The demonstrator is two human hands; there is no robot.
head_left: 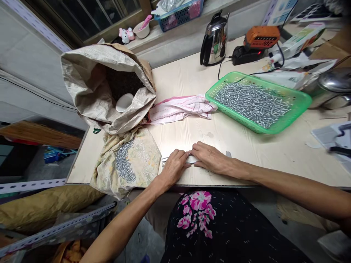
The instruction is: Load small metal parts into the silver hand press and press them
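Note:
A narrow metal piece lies near the table's front edge, partly covered by both hands. My left hand bends its fingers over the left part of it, and one end shows beside that hand. My right hand pinches at its right part, fingertips close to those of my left hand. What sits between the fingertips is too small to tell. Left of my hands, a pile of small silvery metal pieces rests on a patterned cloth. Many similar pieces fill a green basket at the right.
A large open sack holding a white bowl stands at the back left. Beside it lies a pink-white towel. A kettle, an orange battery on a charger, and packaging stand along the back right.

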